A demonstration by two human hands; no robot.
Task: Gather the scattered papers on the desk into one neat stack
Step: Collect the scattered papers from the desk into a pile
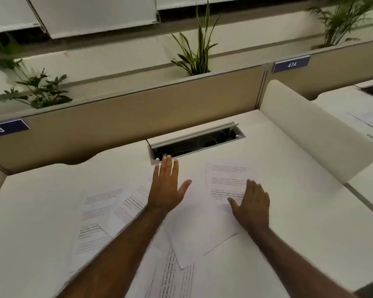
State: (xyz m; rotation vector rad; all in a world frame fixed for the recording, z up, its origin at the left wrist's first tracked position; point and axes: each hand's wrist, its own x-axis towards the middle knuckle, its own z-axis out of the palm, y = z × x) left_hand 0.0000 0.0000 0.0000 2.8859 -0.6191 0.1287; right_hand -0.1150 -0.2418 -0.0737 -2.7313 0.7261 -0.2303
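Note:
Several white printed papers lie scattered over the white desk [41, 194]. One sheet [226, 179] lies at the centre right, and a blank-looking sheet [200, 229] overlaps it in the middle. More sheets [101, 203] spread out at the left, and others [172, 274] lie near the front edge. My left hand [166, 188] is stretched flat with its fingers apart, fingertips near the cable slot, holding nothing. My right hand [252, 205] rests flat with spread fingers on the lower part of the centre-right sheet.
An open cable slot [196, 140] is cut into the desk at the back. A beige partition [127, 112] with labels 473 and 474 runs behind, with plants above it. A white rounded divider [314, 130] bounds the desk on the right.

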